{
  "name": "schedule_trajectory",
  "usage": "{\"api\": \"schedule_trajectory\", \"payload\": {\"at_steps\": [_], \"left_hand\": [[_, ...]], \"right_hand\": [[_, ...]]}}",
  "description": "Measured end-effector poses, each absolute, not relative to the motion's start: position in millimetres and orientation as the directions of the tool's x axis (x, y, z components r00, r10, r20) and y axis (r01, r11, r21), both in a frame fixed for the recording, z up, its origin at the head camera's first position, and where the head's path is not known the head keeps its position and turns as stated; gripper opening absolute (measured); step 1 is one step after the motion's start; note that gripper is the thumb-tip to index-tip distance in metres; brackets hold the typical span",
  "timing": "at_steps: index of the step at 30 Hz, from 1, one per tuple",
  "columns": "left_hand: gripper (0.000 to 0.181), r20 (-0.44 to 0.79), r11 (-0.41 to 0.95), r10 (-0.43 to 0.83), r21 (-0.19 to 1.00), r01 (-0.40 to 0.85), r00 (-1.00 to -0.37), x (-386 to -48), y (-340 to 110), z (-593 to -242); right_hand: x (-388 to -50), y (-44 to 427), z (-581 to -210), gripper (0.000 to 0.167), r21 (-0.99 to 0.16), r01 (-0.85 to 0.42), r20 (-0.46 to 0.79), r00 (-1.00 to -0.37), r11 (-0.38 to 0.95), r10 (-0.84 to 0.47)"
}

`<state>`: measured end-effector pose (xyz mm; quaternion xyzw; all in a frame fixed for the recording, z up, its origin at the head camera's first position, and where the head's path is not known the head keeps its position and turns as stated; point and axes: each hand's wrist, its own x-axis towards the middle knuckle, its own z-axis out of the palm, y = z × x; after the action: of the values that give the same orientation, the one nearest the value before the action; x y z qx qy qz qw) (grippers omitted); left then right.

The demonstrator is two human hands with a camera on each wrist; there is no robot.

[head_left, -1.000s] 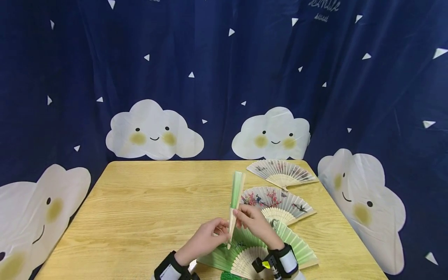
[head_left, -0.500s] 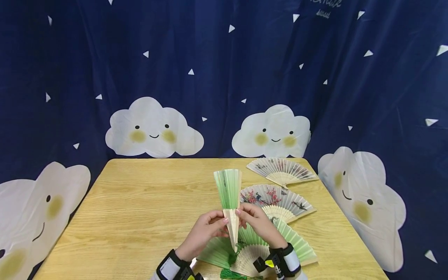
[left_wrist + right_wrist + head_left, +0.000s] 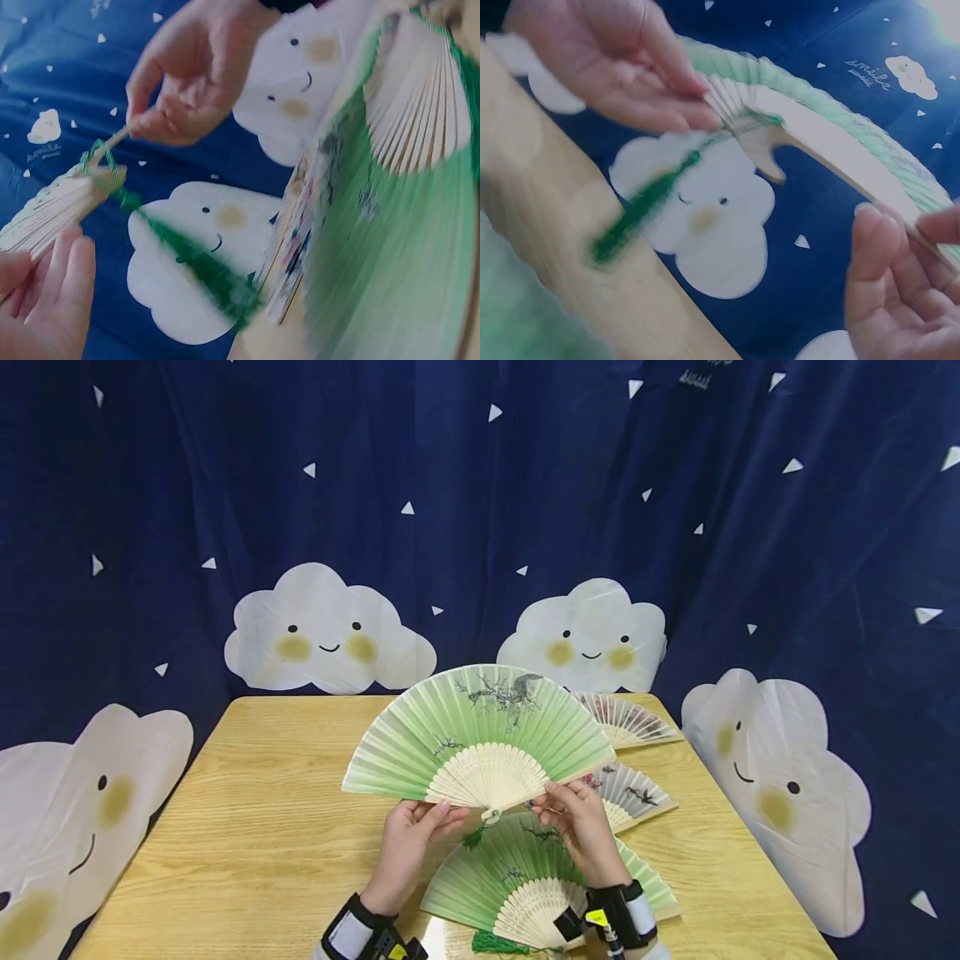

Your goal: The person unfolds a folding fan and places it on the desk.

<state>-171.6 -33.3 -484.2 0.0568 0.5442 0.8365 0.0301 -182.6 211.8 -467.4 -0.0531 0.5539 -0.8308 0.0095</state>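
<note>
A green folding fan (image 3: pixel 480 718) with pale ribs and a painted dark branch is spread wide above the table. My left hand (image 3: pixel 408 843) pinches its left outer rib between thumb and fingers. At the opposite end, my right hand (image 3: pixel 581 831) pinches the right outer rib. From the fan's pivot hangs a green tassel (image 3: pixel 641 217), blurred in both wrist views. A second green folding fan (image 3: pixel 480 877) lies spread on the table below my hands, partly hidden by the right hand and wrist.
Two spread pale folding fans rest along the table's right side: one with flowers and a bird (image 3: pixel 641 793), and a farther one (image 3: pixel 626 718). Both are partly covered by the held fan. A dark blue curtain (image 3: pixel 465 527) with white clouds surrounds the wooden table (image 3: pixel 285 760).
The held fan went from folded, to partly unfolded, to fully spread. My hands moved apart, the left one leftward and the right one rightward, each keeping hold of an outer rib.
</note>
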Motion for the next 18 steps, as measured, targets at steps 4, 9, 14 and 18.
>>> {"api": "schedule_trajectory", "payload": {"at_steps": [4, 9, 14, 18], "left_hand": [[0.024, 0.037, -0.496, 0.067, 0.868, -0.001, -0.997, -171, -32, -482], [0.025, 0.012, -0.601, -0.003, 0.799, 0.011, -1.0, -176, -37, -478], [0.024, -0.051, -0.668, -0.049, 0.744, -0.005, -0.997, -185, -53, -479], [0.017, -0.109, -0.716, -0.055, 0.697, -0.037, -0.993, -195, -65, -487]], "right_hand": [[-187, 207, -465, 0.02, -0.877, 0.023, 0.03, -0.994, -0.48, -0.101], [-204, 192, -460, 0.016, -0.872, 0.064, -0.017, -0.995, -0.485, -0.1], [-234, 168, -461, 0.018, -0.872, 0.119, -0.066, -0.99, -0.475, -0.127], [-263, 148, -473, 0.019, -0.863, 0.188, -0.131, -0.98, -0.468, -0.151]]}}
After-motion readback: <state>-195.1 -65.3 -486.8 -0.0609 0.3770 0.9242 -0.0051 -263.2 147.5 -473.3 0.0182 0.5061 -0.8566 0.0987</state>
